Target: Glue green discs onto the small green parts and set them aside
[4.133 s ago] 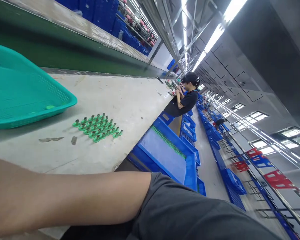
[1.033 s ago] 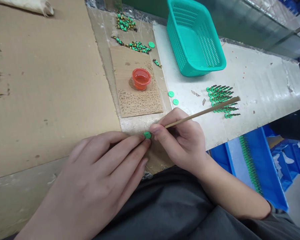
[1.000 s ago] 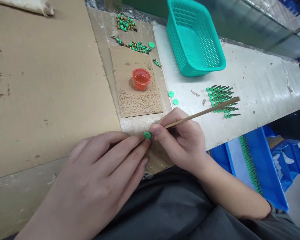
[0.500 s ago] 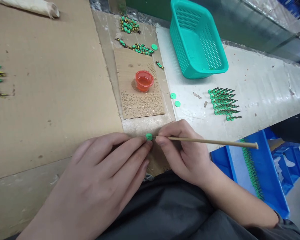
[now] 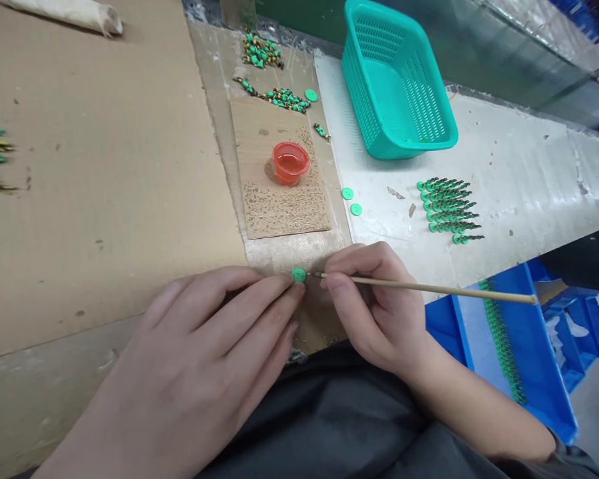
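Observation:
Between the fingertips of my left hand is a small green disc with tiny holes, like a button. My right hand pinches a thin wooden stick near its left end. The stick's tip points at the disc, with a small gap between them. Beyond my hands, a red cup holding clear liquid stands on a speckled cardboard piece. Two loose green discs lie right of that cardboard.
A teal plastic basket stands at the back. Rows of green discs with dark twisted pieces stand on the white surface at right. Small green, yellow and black figures are heaped behind the cup. Blue trays sit lower right.
My right hand has drawn back slightly to the right with the stick, widening the gap to the disc. My left hand keeps the disc in nearly the same place.

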`<action>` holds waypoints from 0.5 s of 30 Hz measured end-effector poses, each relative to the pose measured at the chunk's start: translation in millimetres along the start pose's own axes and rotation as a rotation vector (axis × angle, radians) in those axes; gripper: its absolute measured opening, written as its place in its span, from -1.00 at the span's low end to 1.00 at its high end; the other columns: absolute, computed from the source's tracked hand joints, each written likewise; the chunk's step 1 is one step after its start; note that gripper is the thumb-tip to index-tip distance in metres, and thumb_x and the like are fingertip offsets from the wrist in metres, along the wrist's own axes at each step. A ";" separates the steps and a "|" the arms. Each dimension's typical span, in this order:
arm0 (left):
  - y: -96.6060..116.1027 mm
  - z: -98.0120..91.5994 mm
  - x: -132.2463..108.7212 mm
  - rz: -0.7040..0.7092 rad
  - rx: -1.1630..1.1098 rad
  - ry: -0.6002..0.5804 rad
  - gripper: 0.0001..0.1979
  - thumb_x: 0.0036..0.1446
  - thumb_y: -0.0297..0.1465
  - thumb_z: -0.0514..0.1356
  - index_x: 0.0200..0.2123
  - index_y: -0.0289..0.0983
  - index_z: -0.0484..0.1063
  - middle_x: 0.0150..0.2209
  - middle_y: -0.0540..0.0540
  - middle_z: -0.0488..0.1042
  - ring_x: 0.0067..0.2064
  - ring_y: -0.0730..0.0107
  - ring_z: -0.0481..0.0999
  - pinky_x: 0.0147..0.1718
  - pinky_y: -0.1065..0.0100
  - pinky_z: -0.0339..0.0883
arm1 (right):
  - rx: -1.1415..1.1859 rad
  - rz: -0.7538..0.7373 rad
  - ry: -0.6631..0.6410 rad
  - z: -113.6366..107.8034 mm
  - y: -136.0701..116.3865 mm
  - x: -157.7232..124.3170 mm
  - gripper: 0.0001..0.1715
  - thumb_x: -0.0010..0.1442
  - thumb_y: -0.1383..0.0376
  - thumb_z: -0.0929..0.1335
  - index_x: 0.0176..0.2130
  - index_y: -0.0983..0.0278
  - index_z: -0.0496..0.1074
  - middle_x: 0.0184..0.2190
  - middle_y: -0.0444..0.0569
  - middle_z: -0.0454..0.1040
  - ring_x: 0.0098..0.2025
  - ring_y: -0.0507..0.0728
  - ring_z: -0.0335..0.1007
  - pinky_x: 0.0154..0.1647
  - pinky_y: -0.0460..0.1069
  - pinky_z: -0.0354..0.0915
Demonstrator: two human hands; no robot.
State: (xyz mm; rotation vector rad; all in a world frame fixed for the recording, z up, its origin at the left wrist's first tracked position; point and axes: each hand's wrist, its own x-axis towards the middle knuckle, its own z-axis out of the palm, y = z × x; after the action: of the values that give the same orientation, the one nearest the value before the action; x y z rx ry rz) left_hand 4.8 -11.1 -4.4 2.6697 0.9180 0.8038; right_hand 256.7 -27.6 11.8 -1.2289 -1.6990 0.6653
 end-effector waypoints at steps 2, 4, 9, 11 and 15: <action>0.9 -0.1 1.9 0.008 0.008 0.001 -0.66 0.65 -0.45 0.28 0.39 -0.26 0.57 0.24 -0.17 0.78 0.20 -0.10 0.67 0.15 -0.19 0.50 | 0.021 0.023 0.020 0.9 0.8 -1.6 -0.85 0.61 0.39 0.47 0.00 0.12 0.50 -0.19 -0.11 0.64 -0.19 0.12 0.67 -0.17 0.05 0.59; 1.0 -0.3 2.6 0.015 0.010 0.000 -0.66 0.64 -0.46 0.28 0.38 -0.29 0.58 0.23 -0.19 0.78 0.20 -0.11 0.67 0.14 -0.19 0.50 | 0.016 0.023 0.010 0.9 1.1 -1.9 -0.85 0.60 0.39 0.48 0.00 0.12 0.50 -0.20 -0.12 0.63 -0.19 0.11 0.67 -0.18 0.03 0.57; -0.6 -0.3 0.8 0.014 0.006 -0.004 -0.64 0.65 -0.45 0.28 0.41 -0.26 0.57 0.24 -0.17 0.78 0.21 -0.12 0.66 0.16 -0.20 0.50 | -0.037 -0.002 -0.009 -0.6 0.1 1.2 -0.85 0.60 0.37 0.49 -0.01 0.11 0.50 -0.20 -0.11 0.65 -0.20 0.12 0.66 -0.17 0.05 0.58; -0.8 -0.2 0.7 0.011 0.011 -0.010 -0.64 0.66 -0.43 0.27 0.41 -0.27 0.56 0.26 -0.17 0.77 0.22 -0.13 0.64 0.17 -0.20 0.50 | -0.053 -0.010 -0.018 -0.8 -0.1 2.3 -0.85 0.60 0.36 0.50 -0.02 0.11 0.50 -0.20 -0.11 0.65 -0.20 0.13 0.66 -0.15 0.06 0.59; -0.4 -0.5 1.6 0.017 0.010 -0.003 -0.67 0.68 -0.43 0.26 0.40 -0.27 0.56 0.24 -0.16 0.78 0.21 -0.10 0.64 0.16 -0.18 0.48 | -0.026 0.000 -0.014 0.0 0.9 1.2 -0.84 0.59 0.38 0.50 -0.02 0.13 0.51 -0.19 -0.11 0.64 -0.19 0.10 0.66 -0.14 0.03 0.58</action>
State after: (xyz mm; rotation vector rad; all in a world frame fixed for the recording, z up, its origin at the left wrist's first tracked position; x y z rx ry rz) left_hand 5.4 -9.8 -3.5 2.6904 0.9018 0.8004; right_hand 257.0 -26.1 11.5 -1.2455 -1.7237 0.6551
